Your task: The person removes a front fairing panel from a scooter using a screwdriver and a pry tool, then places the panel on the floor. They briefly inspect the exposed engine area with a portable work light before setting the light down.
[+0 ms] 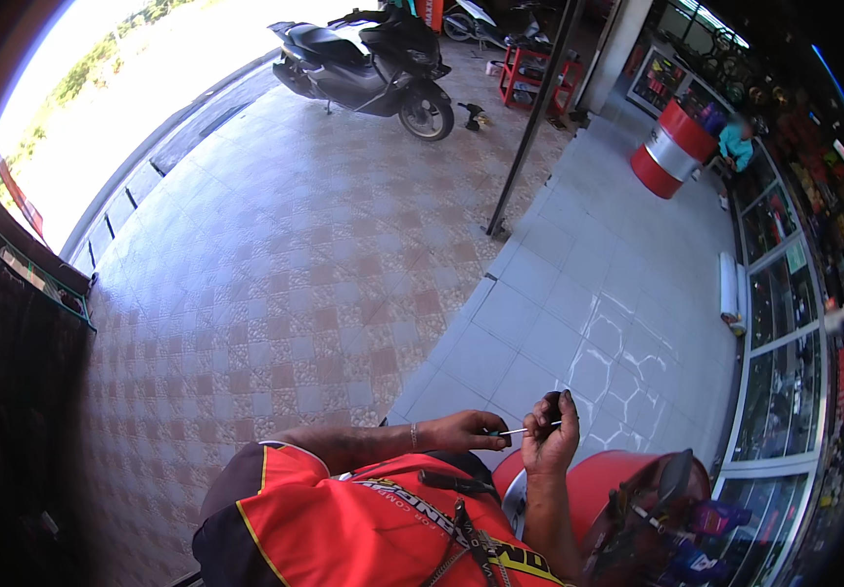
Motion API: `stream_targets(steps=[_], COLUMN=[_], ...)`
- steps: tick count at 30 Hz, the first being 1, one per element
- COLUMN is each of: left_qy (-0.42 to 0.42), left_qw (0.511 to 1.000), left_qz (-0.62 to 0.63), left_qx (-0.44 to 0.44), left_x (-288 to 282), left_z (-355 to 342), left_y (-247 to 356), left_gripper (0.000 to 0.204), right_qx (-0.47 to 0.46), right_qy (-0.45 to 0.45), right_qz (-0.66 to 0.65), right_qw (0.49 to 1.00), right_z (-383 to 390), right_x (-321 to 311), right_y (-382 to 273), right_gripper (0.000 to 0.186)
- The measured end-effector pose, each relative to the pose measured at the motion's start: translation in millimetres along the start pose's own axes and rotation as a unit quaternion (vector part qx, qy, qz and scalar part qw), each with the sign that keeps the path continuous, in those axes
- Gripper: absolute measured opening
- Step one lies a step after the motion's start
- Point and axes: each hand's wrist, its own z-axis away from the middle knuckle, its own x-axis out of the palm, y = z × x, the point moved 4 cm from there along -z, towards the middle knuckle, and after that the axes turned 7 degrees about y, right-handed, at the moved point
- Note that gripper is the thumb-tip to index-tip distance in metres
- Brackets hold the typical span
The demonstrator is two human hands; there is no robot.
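Note:
My left hand [467, 430] is closed around the dark handle of what looks like a small screwdriver [514, 431]. Its thin metal shaft points right, toward my right hand [551, 432]. There the fingers are curled upward, pinching a small dark piece that I cannot make out, with the shaft's end reaching them. Both hands are in front of my red shirt, just above the tiled floor's edge in the picture. A dark bar-like object [455, 481] lies across the shirt below my left hand.
Close on my right stands a red drum [603, 470] with dark parts and purple bottles [720, 518] on it. Glass cabinets [779, 367] line the right side. Farther off are a black scooter [373, 68], a post [534, 122], a red cart [529, 78], another drum [672, 149] and a seated person [735, 145].

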Motion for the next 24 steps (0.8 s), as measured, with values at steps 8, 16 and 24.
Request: stream_targets(steps=[8, 16, 24], left_qy=[0.175, 0.308, 0.468], left_qw=[0.981, 0.938, 0.863], left_qz=[0.077, 0.156, 0.167], left_qx=[-0.042, -0.017, 0.087], left_x=[-147.4, -331.7, -541.8], left_z=[-53.1, -132.9, -176.7], left_y=[-40.1, 38.2, 131.0], left_gripper=[0.036, 0.040, 0.063], right_qx=[-0.095, 0.032, 0.054], right_qy=[-0.180, -0.306, -0.202], right_qz=[0.549, 0.522, 0.332], right_qw=[0.811, 0.796, 0.920], right_z=[-149.2, -368.8, -621.9], right_x=[47.4, 184.3, 379.3], right_y=[79.3, 128.7, 161.3], right_gripper=[0.019, 0.023, 0.023])
